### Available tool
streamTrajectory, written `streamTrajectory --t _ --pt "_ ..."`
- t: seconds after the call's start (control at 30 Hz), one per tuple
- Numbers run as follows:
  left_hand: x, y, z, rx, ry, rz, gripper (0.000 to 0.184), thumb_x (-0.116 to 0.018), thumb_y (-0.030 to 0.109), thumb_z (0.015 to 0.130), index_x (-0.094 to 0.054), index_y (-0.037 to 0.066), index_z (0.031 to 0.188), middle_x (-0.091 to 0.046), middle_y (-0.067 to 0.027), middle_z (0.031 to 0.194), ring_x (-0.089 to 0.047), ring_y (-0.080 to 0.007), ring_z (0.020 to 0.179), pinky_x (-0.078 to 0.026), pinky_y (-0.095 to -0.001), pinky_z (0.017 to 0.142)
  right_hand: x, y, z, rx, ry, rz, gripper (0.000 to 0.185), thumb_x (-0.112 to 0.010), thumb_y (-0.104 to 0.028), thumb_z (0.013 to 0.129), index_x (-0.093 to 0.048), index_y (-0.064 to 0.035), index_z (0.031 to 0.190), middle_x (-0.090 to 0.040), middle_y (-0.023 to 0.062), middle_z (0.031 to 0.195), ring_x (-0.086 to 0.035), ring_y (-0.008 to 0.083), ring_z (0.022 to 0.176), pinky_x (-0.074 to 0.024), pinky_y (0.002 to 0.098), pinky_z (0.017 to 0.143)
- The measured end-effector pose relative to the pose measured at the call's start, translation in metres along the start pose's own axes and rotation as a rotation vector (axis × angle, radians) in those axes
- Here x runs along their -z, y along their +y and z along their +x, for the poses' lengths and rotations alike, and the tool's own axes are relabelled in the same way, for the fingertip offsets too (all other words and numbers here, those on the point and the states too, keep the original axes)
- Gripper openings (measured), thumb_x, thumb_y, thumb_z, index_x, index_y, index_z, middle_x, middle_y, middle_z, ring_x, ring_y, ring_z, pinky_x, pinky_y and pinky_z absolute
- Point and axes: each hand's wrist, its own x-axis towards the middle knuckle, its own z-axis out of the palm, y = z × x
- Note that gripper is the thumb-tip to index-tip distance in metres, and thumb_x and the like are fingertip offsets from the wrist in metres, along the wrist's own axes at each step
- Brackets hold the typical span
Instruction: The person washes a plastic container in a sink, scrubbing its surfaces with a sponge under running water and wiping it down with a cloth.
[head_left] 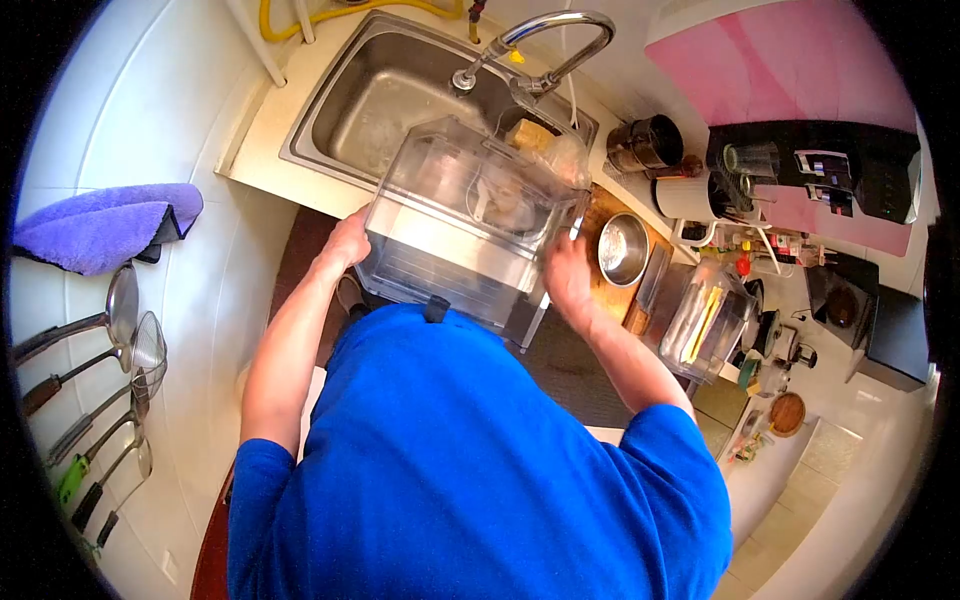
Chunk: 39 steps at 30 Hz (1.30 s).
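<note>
A large clear plastic drawer (455, 255), like one from a fridge, is held in front of my body, its far end over the sink's front edge. My left hand (347, 240) grips its left side. On the opposite side, my right hand (568, 272) is closed at the drawer's edge, slightly blurred. Through the transparent plastic I see the counter edge and part of the sink (365, 115). Beyond the drawer's far right corner sit a yellowish item (530, 134) and a clear plastic bag, partly hidden.
A curved chrome faucet (560, 20) rises behind the sink. To the right, a metal bowl (623, 250) stands on a wooden board beside a cleaver-like blade (652, 275). Another clear bin (705, 315) holds long items. Ladles and a strainer (149, 350) hang left, below a purple towel (110, 225).
</note>
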Motion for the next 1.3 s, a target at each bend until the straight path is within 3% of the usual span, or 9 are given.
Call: streamTrajectory --t 0.2,0.37,0.47,0.6,0.67,0.73,0.83,0.9,1.3 --pt "0.008 0.023 -0.008 0.025 -0.035 0.029 0.066 -0.051 -0.007 0.085 -0.046 0.014 0.148 -0.062 -0.0258 0.13 -0.058 -0.0417 0.124 -0.048 -0.0448 0.104 0.016 0.012 0.052 0.188 -0.096 0.035 0.017 -0.065 -0.013 0.081 -0.078 -0.0063 0.089 -0.063 0.0159 0.116 -0.057 0.0347 0.117 -0.0535 0.0439 0.093" --pt "-0.003 0.009 -0.015 -0.002 -0.037 0.007 0.061 -0.055 -0.003 0.089 -0.045 0.009 0.148 -0.061 -0.0273 0.132 -0.057 -0.0419 0.125 -0.047 -0.0444 0.106 -0.02 0.015 0.102 0.1 -0.531 -0.376 0.033 -0.059 -0.019 0.093 -0.072 -0.0067 0.121 -0.061 0.0124 0.137 -0.055 0.0327 0.121 -0.0419 0.0634 0.098" --pt "-0.007 0.012 -0.017 0.069 -0.042 -0.021 0.077 -0.052 -0.008 0.081 -0.043 0.024 0.151 -0.064 -0.024 0.129 -0.06 -0.04 0.122 -0.05 -0.0453 0.102 -0.081 -0.01 0.101 -0.095 -0.368 -0.489 0.033 -0.062 -0.021 0.092 -0.073 -0.0073 0.12 -0.064 0.0124 0.133 -0.054 0.0317 0.124 -0.0411 0.0579 0.095" --pt "0.002 0.024 -0.018 0.095 -0.053 0.054 0.077 -0.052 -0.008 0.081 -0.044 0.023 0.151 -0.064 -0.025 0.128 -0.06 -0.0403 0.122 -0.05 -0.0455 0.102 -0.09 -0.011 0.098 -0.197 -0.373 -0.08 0.033 -0.064 -0.016 0.086 -0.074 -0.0027 0.114 -0.068 0.0198 0.126 -0.057 0.0375 0.125 -0.0458 0.0586 0.093" --pt "-0.004 0.016 -0.008 0.048 -0.049 -0.003 0.077 -0.052 -0.008 0.081 -0.044 0.024 0.15 -0.064 -0.0247 0.128 -0.06 -0.0405 0.122 -0.05 -0.0454 0.102 -0.068 0.003 0.11 0.074 -0.643 0.348 0.038 -0.065 -0.016 0.078 -0.071 0.0063 0.108 -0.071 0.0272 0.108 -0.066 0.0423 0.108 -0.0509 0.0535 0.09" --pt "-0.007 0.011 -0.004 -0.001 -0.023 0.031 0.077 -0.052 -0.008 0.081 -0.044 0.025 0.151 -0.064 -0.0239 0.128 -0.06 -0.0409 0.122 -0.05 -0.0451 0.101 -0.04 0.005 0.118 0.125 -0.507 0.431 0.042 -0.067 -0.018 0.073 -0.068 0.0103 0.103 -0.069 0.0318 0.096 -0.068 0.0461 0.094 -0.0536 0.0476 0.085" --pt "-0.01 0.009 -0.008 0.016 -0.023 0.033 0.078 -0.052 -0.008 0.081 -0.043 0.025 0.151 -0.064 -0.0246 0.127 -0.061 -0.0402 0.119 -0.051 -0.0454 0.099 -0.005 0.006 0.13 -0.324 -0.076 0.846 0.029 -0.064 -0.011 0.073 -0.07 0.0022 0.098 -0.064 0.0283 0.111 -0.06 0.0456 0.096 -0.0501 0.0483 0.086" --pt "-0.012 0.002 -0.006 0.022 -0.02 0.022 0.078 -0.053 -0.008 0.081 -0.043 0.026 0.151 -0.065 -0.0245 0.126 -0.062 -0.0402 0.119 -0.052 -0.0456 0.099 0.003 0.011 0.143 -0.255 0.576 0.8 0.024 -0.066 -0.007 0.075 -0.068 0.0004 0.097 -0.063 0.0236 0.1 -0.058 0.0446 0.096 -0.0477 0.0494 0.086" --pt "-0.008 0.018 -0.038 0.105 -0.005 -0.015 0.07 -0.051 -0.007 0.085 -0.044 0.018 0.15 -0.067 -0.0257 0.119 -0.064 -0.0414 0.113 -0.051 -0.0457 0.096 0.025 -0.113 0.259 -0.094 0.883 0.741 0.02 -0.068 -0.003 0.076 -0.071 -0.0077 0.096 -0.061 0.0121 0.103 -0.056 0.0332 0.101 -0.0435 0.0458 0.088"
